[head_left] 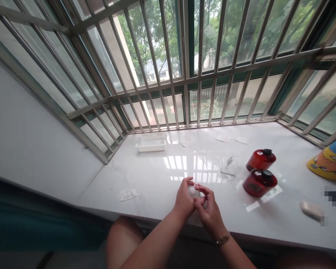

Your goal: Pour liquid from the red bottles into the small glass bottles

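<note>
Close to the front edge of the white sill, my left hand (184, 200) is curled around a small, whitish, rounded translucent object (193, 192). My right hand (210, 210) meets it from the other side, with fingertips and thumb pressed on the same object. Fingers cover much of it, so its kind is not clear. Two dark red bottles with black caps stand to the right: the nearer bottle (260, 184) and the farther bottle (261, 160). A crumpled clear plastic wrapper (228, 166) lies left of them.
A white perforated basket (151, 145) sits at the back left. A flat white packet (128, 194) lies front left, and thin white scraps (222, 140) lie near the window bars. At right are a pale oval object (311, 210) and a yellow-and-blue item (329, 162).
</note>
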`<state>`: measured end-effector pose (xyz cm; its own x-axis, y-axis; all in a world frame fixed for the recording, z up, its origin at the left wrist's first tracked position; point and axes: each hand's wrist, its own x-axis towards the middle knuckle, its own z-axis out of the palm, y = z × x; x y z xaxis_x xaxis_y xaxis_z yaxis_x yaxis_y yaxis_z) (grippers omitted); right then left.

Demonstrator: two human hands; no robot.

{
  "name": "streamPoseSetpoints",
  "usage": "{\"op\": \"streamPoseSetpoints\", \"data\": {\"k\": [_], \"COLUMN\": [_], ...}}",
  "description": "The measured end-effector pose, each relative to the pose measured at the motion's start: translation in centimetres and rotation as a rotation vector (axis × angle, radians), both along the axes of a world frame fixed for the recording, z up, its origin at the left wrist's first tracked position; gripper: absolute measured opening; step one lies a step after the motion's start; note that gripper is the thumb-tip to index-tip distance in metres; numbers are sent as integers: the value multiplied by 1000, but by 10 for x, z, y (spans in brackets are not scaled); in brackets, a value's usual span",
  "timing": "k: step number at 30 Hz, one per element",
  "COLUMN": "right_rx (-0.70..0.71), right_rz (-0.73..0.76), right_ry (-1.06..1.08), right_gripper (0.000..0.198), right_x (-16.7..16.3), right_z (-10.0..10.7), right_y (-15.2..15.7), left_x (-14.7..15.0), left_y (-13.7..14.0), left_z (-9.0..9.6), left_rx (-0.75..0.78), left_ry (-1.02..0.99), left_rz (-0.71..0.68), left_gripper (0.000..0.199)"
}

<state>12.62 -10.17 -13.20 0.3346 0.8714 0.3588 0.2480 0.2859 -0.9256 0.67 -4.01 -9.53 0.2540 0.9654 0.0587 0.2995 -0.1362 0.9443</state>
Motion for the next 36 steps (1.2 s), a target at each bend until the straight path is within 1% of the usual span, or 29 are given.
{"op": "streamPoseSetpoints", "data": {"k": [3,6,9,11,14,15,17,20,22,25,28,30,32,35,36], "right_rx": [-86,-162,-210,-221,-212,-212,-228,-265,-280,-296,-282,-260,-231,-176,-160], "right_rz": [13,47,63,101,192,195,135,-12,-84,-128,-139,-156,-167,-161,-155], "right_ry": [82,125,35,-41,-96,-97,-84,-81,-97,-119,-160,-199,-234,-261,-265], "right_gripper": [45,49,56,56,52,50,47,46,43,42,42,41,39,36,37], "right_x": [5,12,20,24,25,24,19,10,6,1,-1,-1,-2,-3,-3], "right_z": [-3,4,18,26,32,32,30,26,25,25,25,26,26,26,25], "right_y": [4,5,6,8,9,10,9,7,5,3,2,1,1,0,0], "left_x": [-5,-9,-10,-11,-12,-13,-14,-17,-18,-20,-21,-20,-17,-12,-12], "left_y": [3,5,8,10,11,11,9,6,4,3,4,2,-2,-12,-15], "left_z": [-2,-3,-4,-4,-6,-7,-10,-16,-18,-19,-20,-21,-23,-25,-25], "left_rx": [102,139,139,143,148,153,167,182,183,164,141,143,162,204,216], "left_ry": [85,128,136,141,139,136,125,112,106,86,54,46,45,43,41], "left_rz": [-78,-137,-179,-201,-229,-238,-250,-248,-235,-225,-253,-247,-198,-69,-41], "left_gripper": [87,96,108,114,116,116,115,115,113,109,114,116,109,86,82]}}
